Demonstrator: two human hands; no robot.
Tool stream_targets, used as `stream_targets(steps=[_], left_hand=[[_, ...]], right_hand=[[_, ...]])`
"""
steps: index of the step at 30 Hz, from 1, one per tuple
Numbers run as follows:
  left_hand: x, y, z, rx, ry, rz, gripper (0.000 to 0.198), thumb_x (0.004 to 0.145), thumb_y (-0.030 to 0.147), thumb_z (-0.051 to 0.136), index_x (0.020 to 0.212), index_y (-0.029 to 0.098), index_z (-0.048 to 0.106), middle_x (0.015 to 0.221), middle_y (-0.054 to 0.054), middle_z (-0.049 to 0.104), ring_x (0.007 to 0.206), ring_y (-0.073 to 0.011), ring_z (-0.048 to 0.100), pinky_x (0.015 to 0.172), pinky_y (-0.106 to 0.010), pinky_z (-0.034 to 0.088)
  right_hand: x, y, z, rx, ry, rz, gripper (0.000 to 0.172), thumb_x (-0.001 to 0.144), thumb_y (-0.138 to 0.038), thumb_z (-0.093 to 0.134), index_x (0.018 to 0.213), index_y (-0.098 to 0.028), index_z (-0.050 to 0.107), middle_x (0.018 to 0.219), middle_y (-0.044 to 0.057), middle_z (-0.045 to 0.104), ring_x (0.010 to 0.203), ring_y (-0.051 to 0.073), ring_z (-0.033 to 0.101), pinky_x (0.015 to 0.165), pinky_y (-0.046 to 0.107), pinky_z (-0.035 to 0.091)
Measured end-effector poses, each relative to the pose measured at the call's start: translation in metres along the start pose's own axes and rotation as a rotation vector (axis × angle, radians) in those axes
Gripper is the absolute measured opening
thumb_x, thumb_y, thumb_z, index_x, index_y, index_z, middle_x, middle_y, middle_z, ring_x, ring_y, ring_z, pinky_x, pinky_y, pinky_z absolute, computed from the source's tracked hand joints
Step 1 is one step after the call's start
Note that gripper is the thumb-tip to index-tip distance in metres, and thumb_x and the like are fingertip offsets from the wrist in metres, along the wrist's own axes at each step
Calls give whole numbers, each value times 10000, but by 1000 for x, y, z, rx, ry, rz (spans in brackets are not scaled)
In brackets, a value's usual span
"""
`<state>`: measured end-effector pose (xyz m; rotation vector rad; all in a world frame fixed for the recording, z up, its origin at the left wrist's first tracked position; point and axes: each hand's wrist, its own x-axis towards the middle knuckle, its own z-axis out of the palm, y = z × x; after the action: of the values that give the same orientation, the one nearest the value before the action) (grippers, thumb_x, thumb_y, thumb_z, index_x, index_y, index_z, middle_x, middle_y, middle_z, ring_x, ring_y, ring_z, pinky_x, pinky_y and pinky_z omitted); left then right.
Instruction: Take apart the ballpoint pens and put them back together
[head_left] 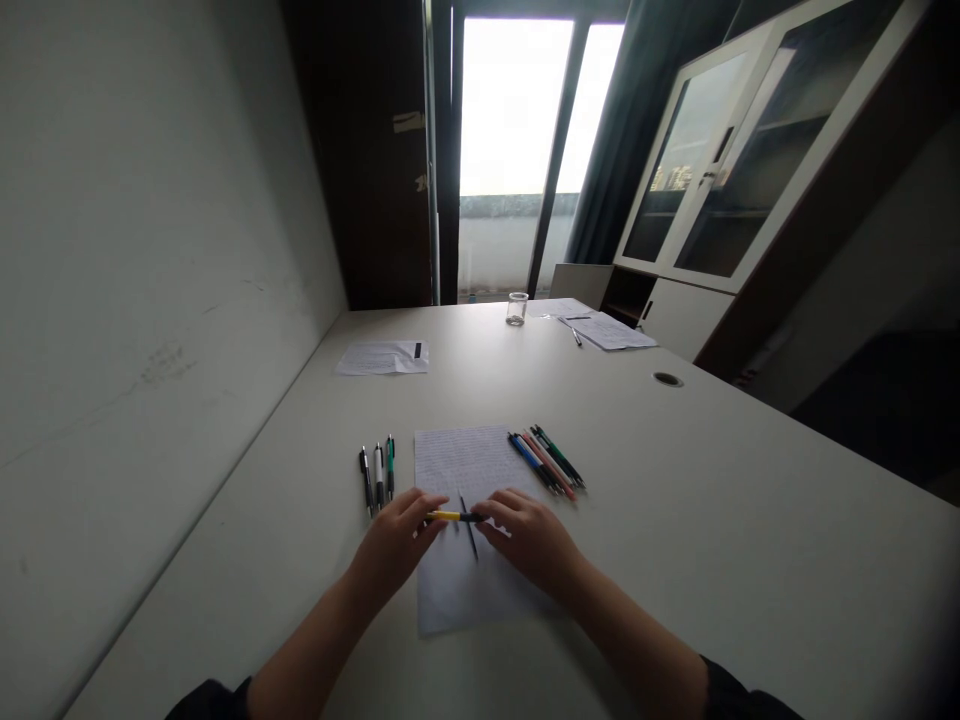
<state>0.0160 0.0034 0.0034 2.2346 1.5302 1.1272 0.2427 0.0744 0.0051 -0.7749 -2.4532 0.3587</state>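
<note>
Between my two hands a yellow and black pen (448, 516) lies level above a sheet of paper (461, 455). My left hand (401, 530) pinches its yellow end, and my right hand (521, 528) has its fingers closed on the dark end. Below the pen, a thin dark stick like a pen refill (470, 535) rests slantwise on the paper. To the left of the sheet, three pens (379, 475) stand side by side in a row, their lower ends near my left hand. Several more pens (547, 462) lie bunched at the sheet's right edge.
A glass jar (517, 309) stands toward the far end of the white table (712, 520). Papers (611, 330) lie at the back right, with a pen (576, 337) beside them, and another sheet (382, 357) at the back left. A round cable hole (667, 379) is on the right; a wall (150, 300) borders the left.
</note>
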Motion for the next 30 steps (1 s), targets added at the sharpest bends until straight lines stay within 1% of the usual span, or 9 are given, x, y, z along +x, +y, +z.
stream_targets(steps=[2,5,8,11,17,22,25,27,30], left_hand=[[0,2,0,-63,26,-4,332,935,246,569,1264,254,526,1056,-53,618,912,-163,651,813,-328,582],[1,3,-1,-196,121,-22,456,934,259,571,1364,274,420,1152,-69,568,891,-145,663,823,-352,602],[0,3,-1,-297,229,-30,511,936,248,562,1401,288,355,1249,-94,511,869,-130,657,815,-367,612],[0,3,-2,-330,279,-45,503,938,224,547,1397,284,351,1275,-105,475,884,-130,642,784,-350,615],[1,3,-5,-212,246,-31,408,945,208,522,1339,250,424,1226,-93,481,870,-124,621,755,-324,611],[2,3,-5,-155,242,-12,328,950,200,505,1276,233,482,1189,-81,502,852,-120,612,749,-316,606],[2,4,-6,-144,232,-17,301,953,204,494,1253,229,499,1161,-76,521,845,-122,616,746,-316,606],[2,4,-6,-131,219,-17,285,954,200,488,1237,225,511,1146,-74,534,845,-124,619,747,-312,605],[2,4,-6,-98,194,-14,257,958,193,483,1209,219,532,1117,-70,560,861,-127,625,758,-303,600]], right_hand=[[0,-1,1,-11,-19,-4,161,869,-176,636,1015,-234,674,877,43,683,827,183,617,746,285,479],[0,2,3,58,-19,85,129,859,-185,647,969,-229,696,833,35,689,758,172,624,709,274,482],[1,6,6,192,-3,184,121,862,-221,649,962,-224,718,858,38,715,724,163,640,686,264,487],[2,8,6,323,12,279,141,867,-281,647,963,-224,734,865,42,737,740,176,662,677,267,490],[5,6,3,591,12,453,230,847,-389,654,945,-194,728,755,19,714,605,152,640,611,253,489],[7,7,-1,759,23,498,317,835,-447,644,983,-178,724,885,53,734,587,134,603,587,252,487],[7,8,-2,729,20,499,311,840,-431,638,993,-177,733,889,56,738,606,141,604,601,256,490],[6,9,-1,641,4,492,291,836,-419,646,976,-183,746,844,49,740,629,156,618,607,262,487],[5,11,3,493,-25,431,223,836,-383,660,939,-214,763,841,44,750,717,190,656,678,288,495]])
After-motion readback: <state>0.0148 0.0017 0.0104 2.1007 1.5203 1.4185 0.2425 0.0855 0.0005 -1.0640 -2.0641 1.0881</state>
